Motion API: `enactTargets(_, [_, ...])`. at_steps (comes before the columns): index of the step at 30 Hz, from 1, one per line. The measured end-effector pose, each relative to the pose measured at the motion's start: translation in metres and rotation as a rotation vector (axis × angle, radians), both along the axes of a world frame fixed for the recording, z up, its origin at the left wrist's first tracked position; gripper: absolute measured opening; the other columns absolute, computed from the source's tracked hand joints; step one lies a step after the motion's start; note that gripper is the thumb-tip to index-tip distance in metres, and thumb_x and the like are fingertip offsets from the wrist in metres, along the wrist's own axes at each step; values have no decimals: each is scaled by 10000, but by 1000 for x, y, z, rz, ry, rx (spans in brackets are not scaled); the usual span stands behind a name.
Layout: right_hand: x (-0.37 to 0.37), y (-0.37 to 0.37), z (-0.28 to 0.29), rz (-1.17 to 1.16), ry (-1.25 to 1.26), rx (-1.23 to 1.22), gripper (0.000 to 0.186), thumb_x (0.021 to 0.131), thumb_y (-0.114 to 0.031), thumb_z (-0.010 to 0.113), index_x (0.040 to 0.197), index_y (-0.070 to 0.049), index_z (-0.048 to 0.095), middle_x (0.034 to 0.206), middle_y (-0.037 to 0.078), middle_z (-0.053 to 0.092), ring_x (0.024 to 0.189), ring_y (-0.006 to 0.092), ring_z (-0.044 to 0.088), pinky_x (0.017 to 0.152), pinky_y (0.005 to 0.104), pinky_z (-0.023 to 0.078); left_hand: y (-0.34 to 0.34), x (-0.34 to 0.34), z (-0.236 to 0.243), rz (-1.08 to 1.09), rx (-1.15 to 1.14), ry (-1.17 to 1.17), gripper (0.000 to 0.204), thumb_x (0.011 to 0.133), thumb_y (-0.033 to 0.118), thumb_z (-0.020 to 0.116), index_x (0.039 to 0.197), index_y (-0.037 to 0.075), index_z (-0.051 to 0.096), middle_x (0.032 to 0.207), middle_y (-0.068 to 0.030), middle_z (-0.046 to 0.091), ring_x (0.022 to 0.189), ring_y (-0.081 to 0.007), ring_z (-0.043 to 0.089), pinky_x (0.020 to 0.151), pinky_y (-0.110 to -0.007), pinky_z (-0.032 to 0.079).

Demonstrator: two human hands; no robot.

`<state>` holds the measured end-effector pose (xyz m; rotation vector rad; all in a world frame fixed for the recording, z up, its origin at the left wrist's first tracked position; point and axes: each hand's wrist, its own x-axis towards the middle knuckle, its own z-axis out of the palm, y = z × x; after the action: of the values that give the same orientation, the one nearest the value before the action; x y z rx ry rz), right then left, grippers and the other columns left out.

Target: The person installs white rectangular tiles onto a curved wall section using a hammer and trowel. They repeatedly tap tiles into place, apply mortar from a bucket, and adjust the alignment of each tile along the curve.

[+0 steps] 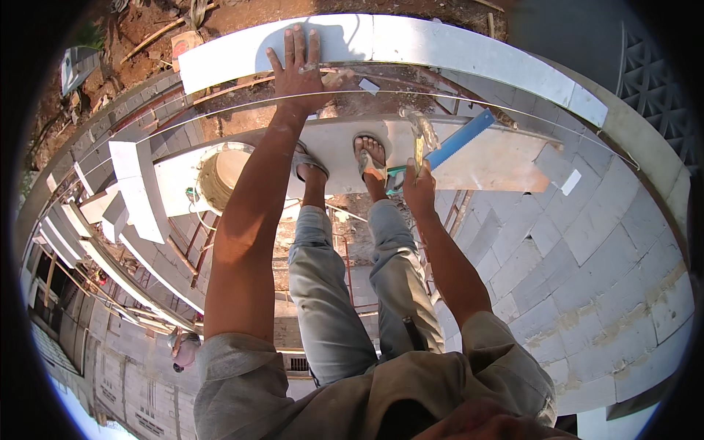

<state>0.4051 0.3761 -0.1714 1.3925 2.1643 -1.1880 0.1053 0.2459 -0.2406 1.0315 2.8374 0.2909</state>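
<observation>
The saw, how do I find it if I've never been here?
Find the long board under the person's feet. By the right hand, with its blade slanting up and right, is the saw. Its bright blue, toothed blade sets it apart from the crusty tool overlapping it.

The scene is taken from the person's head by a wide fisheye camera, the left of a pair, aimed steeply downward. The shirt (308, 396) is seen closest, at the lower edge; past the legs (323, 286), the feet (372, 150) and plank (491, 163) are shown farther below. Both the left hand (297, 77) and right hand (419, 187) are taken in. Toward the black-ringed rim, straight edges are bent (the blocks (440, 45) are bowed into an arc).
</observation>
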Motion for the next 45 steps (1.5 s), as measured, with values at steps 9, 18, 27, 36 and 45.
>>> enactTargets(9, [258,-31,45,-181,-448,13,459,972,-355,496,1161,61,534,1005,327,640,1003,497,609,849,528,474,101,202,-9,-823,-128,-527,707,889,577,557,1399,90,499,1574,-103,301,1483,-253,200,1209,-501,136])
enactTargets(18, [321,-8,5,-828,-602,-506,236,945,-248,521,954,-13,513,564,22,474,375,138,451,341,318,345,165,113,-4,-213,313,-13,793,870,462,658,1416,-42,381,1498,-260,325,1439,-390,249,1146,-583,222])
enactTargets(27, [329,-81,-13,-771,-509,-505,212,952,-251,551,855,-73,489,553,-12,424,376,131,407,350,314,307,132,238,-12,-1274,-123,-688,664,935,582,473,1436,147,456,1604,-60,227,1487,-239,175,1239,-453,102])
enactTargets(36, [304,60,-92,-482,-637,-148,394,803,-235,571,1068,55,600,999,297,663,968,453,650,837,503,510,-27,291,96,42,-380,-1028,559,938,385,583,1286,-47,521,1246,-315,565,1146,-466,559,952,-492,469])
enactTargets(45, [266,192,-175,-720,-498,219,650,882,-207,581,1439,-30,296,1219,309,574,1121,455,586,927,513,488,-56,311,42,41,-339,-1205,540,950,412,576,1236,-46,577,1171,-253,643,1076,-380,639,930,-435,493])
